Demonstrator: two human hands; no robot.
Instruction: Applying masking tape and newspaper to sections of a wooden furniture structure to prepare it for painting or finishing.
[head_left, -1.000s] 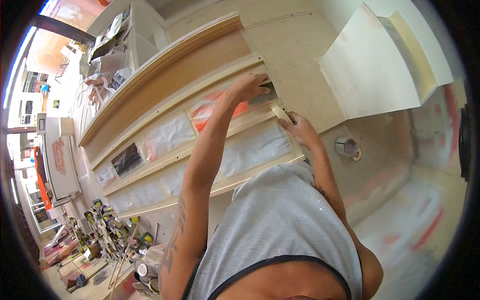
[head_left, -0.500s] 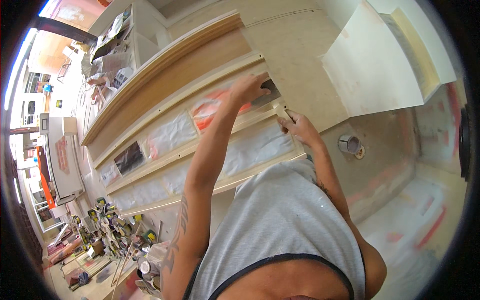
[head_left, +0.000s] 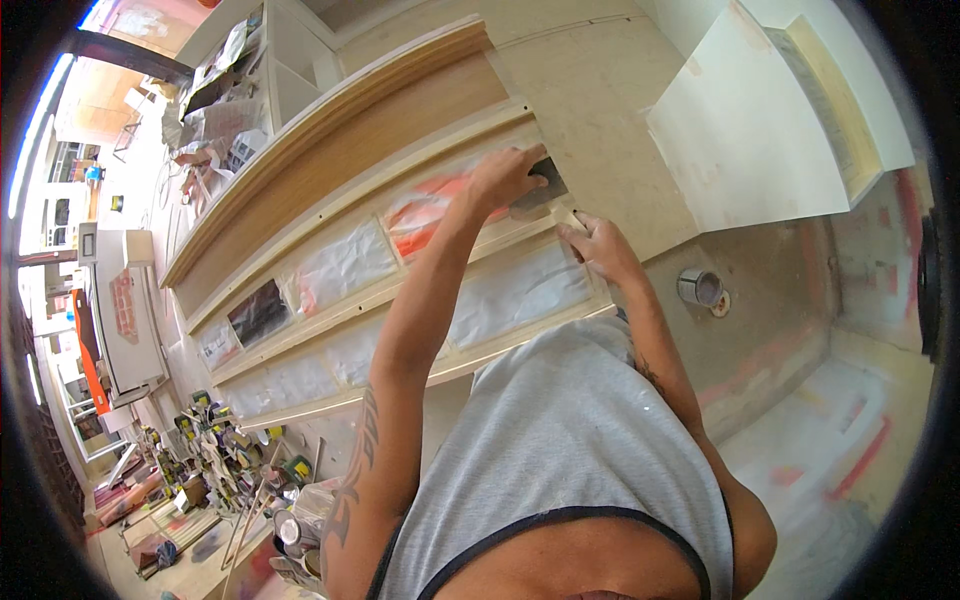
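A long cream wooden frame [head_left: 418, 278] lies across a pale work surface, its panels covered with clear, red and dark plastic sheeting. Over the frame's right end, beside a dark covered section [head_left: 540, 197], rests my left hand [head_left: 506, 178]. Its fingers and thumb stretch apart there, and nothing held shows. Lower down, my right hand [head_left: 606, 248] is closed at the end of the middle rail, with its fingertips against the wood. What lies under those fingertips is too small to make out.
Beyond the frame lies a brown panel with a moulded edge [head_left: 400, 100]. A large white panel [head_left: 745, 120] stands at the far right. Near my right arm a metal can [head_left: 698, 287] sits low down. Cluttered tools [head_left: 215, 450] fill the lower left.
My right hand has shifted slightly upward along the frame's end. My left hand has moved a little to the right. The view has shifted slightly.
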